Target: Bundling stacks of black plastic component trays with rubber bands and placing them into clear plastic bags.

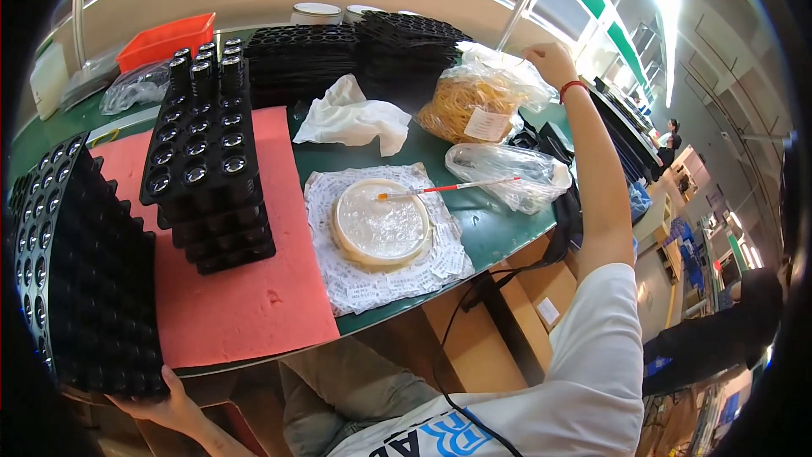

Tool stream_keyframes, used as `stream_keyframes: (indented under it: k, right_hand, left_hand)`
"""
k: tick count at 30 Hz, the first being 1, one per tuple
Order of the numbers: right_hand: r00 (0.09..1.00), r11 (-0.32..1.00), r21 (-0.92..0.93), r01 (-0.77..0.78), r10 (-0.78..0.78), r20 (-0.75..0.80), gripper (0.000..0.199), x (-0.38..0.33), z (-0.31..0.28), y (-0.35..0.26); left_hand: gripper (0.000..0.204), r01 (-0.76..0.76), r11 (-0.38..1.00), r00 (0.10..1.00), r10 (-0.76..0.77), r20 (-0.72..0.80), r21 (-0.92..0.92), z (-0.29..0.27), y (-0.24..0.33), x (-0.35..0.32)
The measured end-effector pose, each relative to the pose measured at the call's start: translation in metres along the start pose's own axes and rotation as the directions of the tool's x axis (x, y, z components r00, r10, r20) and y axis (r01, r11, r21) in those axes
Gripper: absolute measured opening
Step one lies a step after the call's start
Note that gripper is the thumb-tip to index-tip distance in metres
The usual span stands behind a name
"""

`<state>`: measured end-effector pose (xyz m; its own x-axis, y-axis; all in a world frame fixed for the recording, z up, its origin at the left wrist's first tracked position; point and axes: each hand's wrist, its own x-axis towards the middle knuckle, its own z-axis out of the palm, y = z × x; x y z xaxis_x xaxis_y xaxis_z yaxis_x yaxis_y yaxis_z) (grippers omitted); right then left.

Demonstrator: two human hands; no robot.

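At the lower left, my left hand grips the bottom near corner of a tall stack of black plastic trays, thumb against its side. Round glassy parts fill the tray pockets. My right hand is stretched to the far right, fingers curled closed beside a clear bag of yellow rubber bands; what they hold, if anything, is hidden. Between my hands, a second black tray stack stands on a pink foam mat, several dark cylinders upright on its far end.
A round dish with a red brush across it rests on printed paper. Behind are a white cloth, flat black trays and a red bin. A crumpled clear bag lies right. Cardboard boxes stand below the table edge.
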<state>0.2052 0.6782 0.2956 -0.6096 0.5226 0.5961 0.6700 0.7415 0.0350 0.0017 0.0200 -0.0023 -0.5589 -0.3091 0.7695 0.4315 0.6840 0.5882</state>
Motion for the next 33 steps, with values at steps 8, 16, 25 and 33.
stream_keyframes:
  k: [8,16,25,33]
  right_hand:
    - [0.987,0.996,0.088,0.014,-0.028,0.160,0.023,-0.001,0.001,0.007]
    - [0.815,0.997,0.067,-0.034,-0.011,0.580,0.047,-0.007,0.009,0.014]
    - [0.820,0.999,-0.036,-0.009,0.028,0.572,0.045,-0.014,0.006,0.010]
    - [0.967,0.996,-0.056,0.069,-0.052,0.250,0.037,-0.019,-0.004,-0.001]
  left_hand:
    - [0.094,0.022,0.995,0.999,-0.017,0.051,-0.096,-0.005,0.004,0.002]
    - [0.092,-0.021,0.997,0.998,0.025,0.058,-0.072,-0.003,0.000,0.003]
    - [0.092,-0.008,1.000,0.998,0.008,0.066,0.002,-0.001,-0.012,-0.002]
    - [0.092,0.018,1.000,0.998,-0.017,0.054,-0.023,-0.005,0.000,0.001]
